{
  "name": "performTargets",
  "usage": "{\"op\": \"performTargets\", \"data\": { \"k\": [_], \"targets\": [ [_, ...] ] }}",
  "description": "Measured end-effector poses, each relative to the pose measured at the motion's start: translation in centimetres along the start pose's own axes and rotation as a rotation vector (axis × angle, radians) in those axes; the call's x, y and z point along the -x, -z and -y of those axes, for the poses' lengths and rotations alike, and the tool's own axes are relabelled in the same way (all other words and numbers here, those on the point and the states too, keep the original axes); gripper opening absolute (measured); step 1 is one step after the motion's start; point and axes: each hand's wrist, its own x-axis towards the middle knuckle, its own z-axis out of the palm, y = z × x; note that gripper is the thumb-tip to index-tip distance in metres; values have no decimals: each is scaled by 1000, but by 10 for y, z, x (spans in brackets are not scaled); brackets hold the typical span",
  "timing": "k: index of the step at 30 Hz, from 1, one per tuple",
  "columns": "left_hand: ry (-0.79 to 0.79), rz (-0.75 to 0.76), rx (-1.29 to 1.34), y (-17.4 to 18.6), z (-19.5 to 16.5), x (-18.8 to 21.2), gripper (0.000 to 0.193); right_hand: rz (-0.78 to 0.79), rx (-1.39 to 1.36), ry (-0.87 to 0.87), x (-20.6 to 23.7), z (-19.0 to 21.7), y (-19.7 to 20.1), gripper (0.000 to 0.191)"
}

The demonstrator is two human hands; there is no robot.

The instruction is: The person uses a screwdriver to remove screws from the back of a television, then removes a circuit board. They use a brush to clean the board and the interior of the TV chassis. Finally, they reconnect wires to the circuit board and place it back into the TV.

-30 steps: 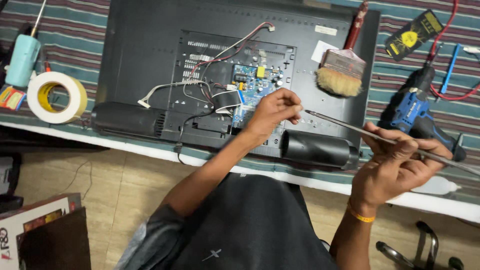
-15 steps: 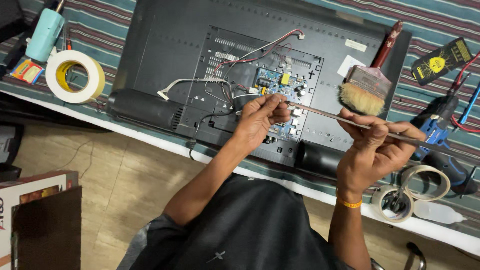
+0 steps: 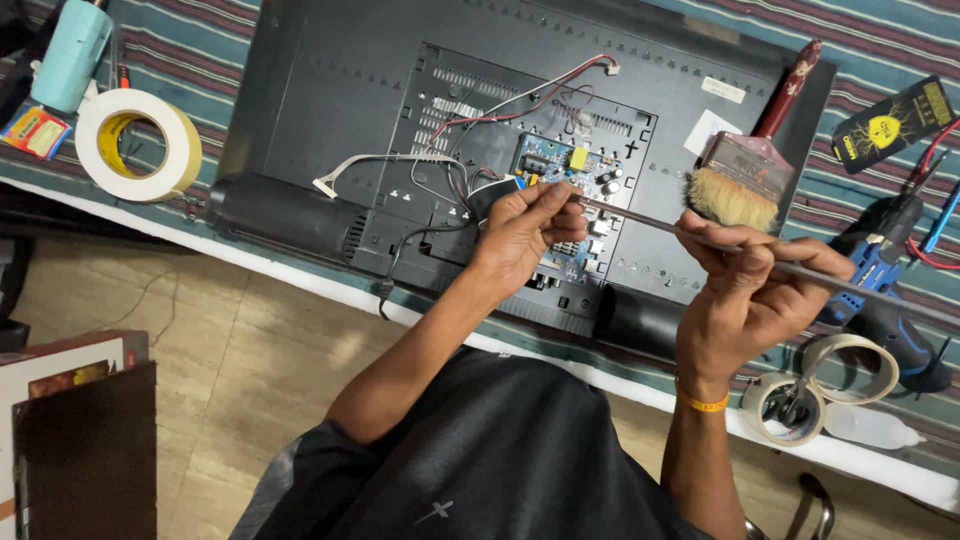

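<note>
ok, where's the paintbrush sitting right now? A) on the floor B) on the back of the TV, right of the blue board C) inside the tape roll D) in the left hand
B: the paintbrush lies on the TV back, right of the blue board; both the left hand and right hand are on a thin rod instead.

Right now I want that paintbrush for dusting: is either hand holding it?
No, the paintbrush lies on the panel; both the left hand and right hand grip a thin rod.
</note>
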Motion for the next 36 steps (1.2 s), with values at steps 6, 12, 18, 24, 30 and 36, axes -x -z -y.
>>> {"op": "performTargets", "data": {
  "k": [6, 12, 18, 24, 30, 36],
  "targets": [
    [-30, -66, -68, -5, -1, 0, 27, 256, 50, -71, -11, 15, 1, 24],
    [-106, -190, 78, -22, 10, -2, 39, 203, 151, -2, -22, 7, -32, 22],
    [78, -114, -48, -28, 16, 17, 48, 355, 301, 128, -70, -8, -63, 19],
    [130, -50, -171, -24, 24, 35, 45, 513, 469, 179, -95, -30, -71, 22],
    [114, -56, -145, -18, 24, 37, 45, 560, 479, 149, -93, -47, -71, 19],
    [109, -63, -169, -19, 24, 40, 45, 614, 536, 237, -96, -46, -76, 19]
  ]
}}
